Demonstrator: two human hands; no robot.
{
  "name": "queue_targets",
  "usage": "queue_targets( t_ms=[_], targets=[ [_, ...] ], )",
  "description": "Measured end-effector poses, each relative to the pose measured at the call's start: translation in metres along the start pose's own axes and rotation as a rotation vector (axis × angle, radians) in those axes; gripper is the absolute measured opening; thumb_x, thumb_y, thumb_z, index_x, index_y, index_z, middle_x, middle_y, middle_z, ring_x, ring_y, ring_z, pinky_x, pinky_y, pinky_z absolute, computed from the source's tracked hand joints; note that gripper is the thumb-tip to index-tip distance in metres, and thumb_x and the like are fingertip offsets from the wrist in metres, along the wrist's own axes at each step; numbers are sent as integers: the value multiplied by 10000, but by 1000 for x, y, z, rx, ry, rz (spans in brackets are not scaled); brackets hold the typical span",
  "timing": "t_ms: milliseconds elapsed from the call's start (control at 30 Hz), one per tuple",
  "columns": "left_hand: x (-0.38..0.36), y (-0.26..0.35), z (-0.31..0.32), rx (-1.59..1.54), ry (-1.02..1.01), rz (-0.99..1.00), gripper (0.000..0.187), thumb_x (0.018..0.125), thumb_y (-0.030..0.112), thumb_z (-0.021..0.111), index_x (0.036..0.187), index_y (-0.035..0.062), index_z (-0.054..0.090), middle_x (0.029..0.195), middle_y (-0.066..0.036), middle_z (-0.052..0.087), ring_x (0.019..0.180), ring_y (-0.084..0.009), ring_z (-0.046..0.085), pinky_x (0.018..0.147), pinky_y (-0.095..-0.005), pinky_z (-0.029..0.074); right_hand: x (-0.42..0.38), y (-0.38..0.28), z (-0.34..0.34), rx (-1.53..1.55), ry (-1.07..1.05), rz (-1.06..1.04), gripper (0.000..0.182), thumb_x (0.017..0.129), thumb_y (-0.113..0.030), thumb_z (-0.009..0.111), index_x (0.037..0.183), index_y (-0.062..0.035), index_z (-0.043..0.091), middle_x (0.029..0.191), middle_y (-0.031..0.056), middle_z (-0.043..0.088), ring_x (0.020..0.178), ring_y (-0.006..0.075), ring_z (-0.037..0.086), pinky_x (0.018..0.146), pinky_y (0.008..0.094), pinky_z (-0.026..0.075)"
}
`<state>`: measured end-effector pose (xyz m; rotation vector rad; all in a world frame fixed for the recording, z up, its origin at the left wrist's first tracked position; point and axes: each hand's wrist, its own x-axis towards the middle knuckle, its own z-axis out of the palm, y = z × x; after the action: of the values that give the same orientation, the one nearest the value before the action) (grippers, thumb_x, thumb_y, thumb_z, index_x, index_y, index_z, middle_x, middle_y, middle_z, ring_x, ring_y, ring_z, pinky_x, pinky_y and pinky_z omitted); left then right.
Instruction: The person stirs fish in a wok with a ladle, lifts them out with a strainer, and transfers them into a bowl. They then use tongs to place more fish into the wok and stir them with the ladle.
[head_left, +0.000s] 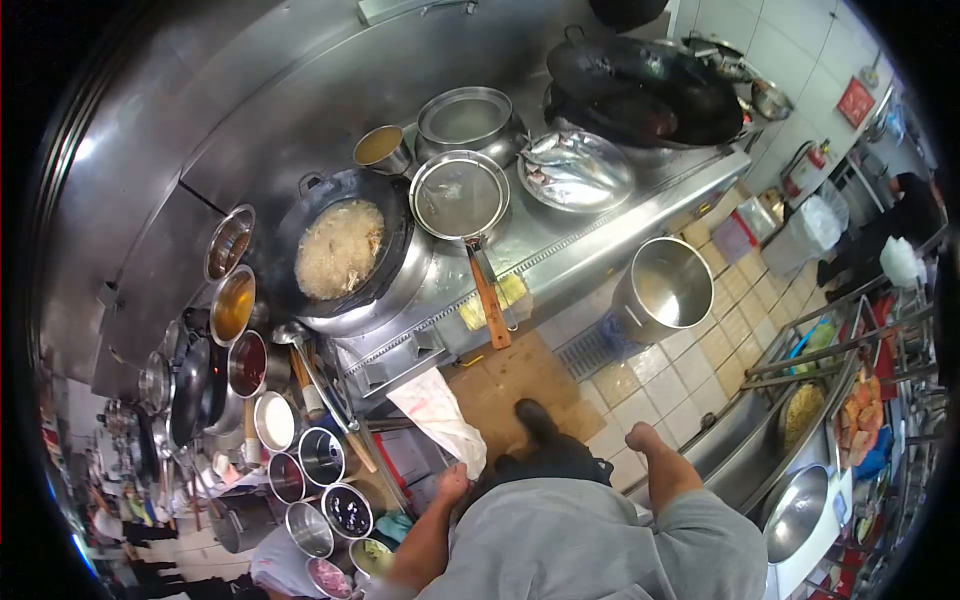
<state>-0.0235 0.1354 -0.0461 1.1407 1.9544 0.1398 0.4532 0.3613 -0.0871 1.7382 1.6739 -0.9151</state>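
Steel kitchen surface (610,235), wok (340,250) being left frying.
Left hand (452,483) is being closed on a white cloth (440,415); right hand (643,437) is being held fisted, empty.

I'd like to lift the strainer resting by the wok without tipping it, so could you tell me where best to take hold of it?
Grip the strainer by its long wooden handle, which sticks out over the counter edge toward the person. Come from the floor side with a hand wrapped around the handle's far end, away from the wok full of food.
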Motion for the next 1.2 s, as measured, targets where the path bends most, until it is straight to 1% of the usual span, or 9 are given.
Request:
queue_targets(
  t_ms=[267,300,733,767,800,933,1000,1033,1200],
  targets=[
    [13,-6,53,-840,126,-315,295,939,281,497,1001,-3,545,773,-144,645,607,-215,653,575,-370,538,-59,6,76,-385,143,-768,101,697,-203,667,707,-102,669,793,118,675,876,309,673,774,428,551],
    [9,-5,56,-813,102,-364,285,941,289,510,992,12,555,725,-119,645,609,-211,654,526,-362,524,-67,1,87,-483,76,-709,201,746,-175,645,906,-87,730,963,81,711,927,282,672,801,387,568],
    [-19,-29,41,-446,-115,-229,300,925,318,560,950,24,619,699,-110,638,587,-205,634,542,-369,526,-74,11,135,-354,-120,-370,198,731,-230,658,836,-108,774,892,96,743,900,287,703,791,408,554],
    [-20,-28,38,-576,-77,-291,321,935,327,539,932,17,623,708,-125,643,600,-221,641,555,-385,531,-61,16,145,-619,-10,-645,202,773,-221,600,825,-101,755,913,132,729,890,320,698,790,439,549],
    [-17,-28,33,-665,-31,-322,345,946,336,518,914,10,627,717,-139,647,613,-237,647,569,-400,536,-77,-1,128,-103,-99,-243,222,792,-215,583,852,-101,764,905,153,726,860,319,695,779,467,542],
    [-9,-30,-5,104,-74,260,396,966,324,486,892,-48,600,780,-263,652,683,-396,640,678,-491,521,-33,-24,152,529,129,-199,271,782,-240,617,926,-56,752,970,173,720,871,342,689,768,454,532],
    [26,-75,2,497,-11,506,392,962,306,492,876,-66,584,794,-304,639,698,-452,616,697,-523,502,-107,-56,74,315,56,-92,321,803,-218,559,984,-22,737,1020,192,713,930,349,690,801,438,543],
    [40,-78,-4,316,-139,251,328,938,249,521,881,-70,572,784,-302,631,668,-468,574,680,-543,476,-112,-63,63,289,150,-88,328,806,-208,544,988,-12,735,1032,191,712,947,354,690,816,429,545],
    [47,-71,-39,463,-235,287,270,936,207,533,898,-54,590,752,-241,634,631,-392,579,633,-480,482,-123,-70,65,532,122,-1,325,813,-213,541,973,-8,736,1059,198,705,1004,359,675,856,412,538]
  ],
)
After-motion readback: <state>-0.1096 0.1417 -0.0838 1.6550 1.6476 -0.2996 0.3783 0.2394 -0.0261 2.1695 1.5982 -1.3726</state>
